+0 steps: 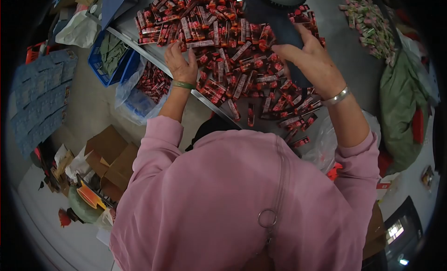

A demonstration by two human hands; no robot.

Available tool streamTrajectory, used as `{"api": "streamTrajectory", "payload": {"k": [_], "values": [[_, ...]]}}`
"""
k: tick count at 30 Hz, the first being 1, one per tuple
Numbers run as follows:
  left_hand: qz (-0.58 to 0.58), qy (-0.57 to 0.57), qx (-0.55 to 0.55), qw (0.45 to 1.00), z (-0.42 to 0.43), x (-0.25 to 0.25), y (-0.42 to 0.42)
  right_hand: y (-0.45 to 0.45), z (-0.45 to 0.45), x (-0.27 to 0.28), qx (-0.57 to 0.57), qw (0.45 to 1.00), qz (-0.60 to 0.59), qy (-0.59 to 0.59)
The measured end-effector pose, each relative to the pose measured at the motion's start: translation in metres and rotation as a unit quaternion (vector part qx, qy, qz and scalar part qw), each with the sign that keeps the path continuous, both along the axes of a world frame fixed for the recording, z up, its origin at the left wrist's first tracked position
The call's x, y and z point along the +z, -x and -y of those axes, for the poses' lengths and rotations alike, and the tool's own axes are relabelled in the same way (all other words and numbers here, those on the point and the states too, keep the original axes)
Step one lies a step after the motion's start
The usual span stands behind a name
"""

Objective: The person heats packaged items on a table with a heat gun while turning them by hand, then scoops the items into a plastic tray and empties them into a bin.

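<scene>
- Near side: loose red packets (240,84) taper off toward the bench's (356,71) near edge; main pile runs to the far edge.
- Left hand (181,64): at left rim beside pile, grip apart, fingers spread; contact unclear.
- Right hand (316,61): over pile's right side, thumb and forefinger apart, at dark blue thing (265,15); can't tell if touching.
- Far right corner: pink-green packets (370,26).

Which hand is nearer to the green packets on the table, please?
Right: the right hand is left of the green packets; the left hand is much farther left.
</scene>
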State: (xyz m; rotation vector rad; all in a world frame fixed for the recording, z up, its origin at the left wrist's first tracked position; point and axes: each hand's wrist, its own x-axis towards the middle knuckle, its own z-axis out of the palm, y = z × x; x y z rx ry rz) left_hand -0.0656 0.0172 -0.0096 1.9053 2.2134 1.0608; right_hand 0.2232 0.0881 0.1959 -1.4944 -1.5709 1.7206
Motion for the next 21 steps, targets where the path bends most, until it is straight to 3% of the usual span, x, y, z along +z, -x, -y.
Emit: {"api": "streamTrajectory", "payload": {"k": [3, 4, 6, 7, 8, 10, 13, 16, 19, 21], "values": [[-0.007, 0.012, -0.018, 1.0, 0.0, 0.007, -0.015, 0.0, 0.0, 0.003, 0.019, 0.998, -0.007, 0.054], [-0.022, 0.001, -0.087, 0.996, 0.0, 0.014, -0.027, -0.002, -0.003, -0.001, 0.019, 0.998, -0.007, 0.054], [-0.041, 0.005, -0.23, 0.972, 0.005, 0.019, -0.05, -0.011, -0.016, -0.02, -0.033, 0.997, 0.035, -0.064], [-0.045, 0.018, -0.304, 0.952, 0.008, 0.02, -0.061, -0.017, -0.02, -0.026, -0.082, 0.992, 0.0, -0.1], [-0.044, 0.019, -0.304, 0.952, 0.011, 0.019, -0.071, -0.026, -0.02, -0.025, -0.082, 0.992, 0.001, -0.099], [-0.117, 0.095, -0.461, 0.875, 0.016, 0.015, -0.088, -0.042, -0.019, -0.018, -0.177, 0.98, 0.027, -0.082], [-0.155, 0.158, -0.459, 0.86, 0.005, 0.012, -0.096, -0.069, -0.001, 0.001, -0.137, 0.99, 0.013, -0.004], [-0.202, 0.139, -0.456, 0.856, -0.022, 0.008, -0.088, -0.091, 0.005, 0.0, -0.157, 0.986, 0.029, 0.037], [-0.283, 0.12, -0.411, 0.858, -0.055, 0.005, -0.072, -0.099, 0.01, -0.015, -0.249, 0.967, 0.054, 0.002], [-0.314, 0.143, -0.368, 0.863, -0.073, 0.004, -0.055, -0.094, 0.02, -0.013, -0.245, 0.967, 0.066, 0.013]]}}
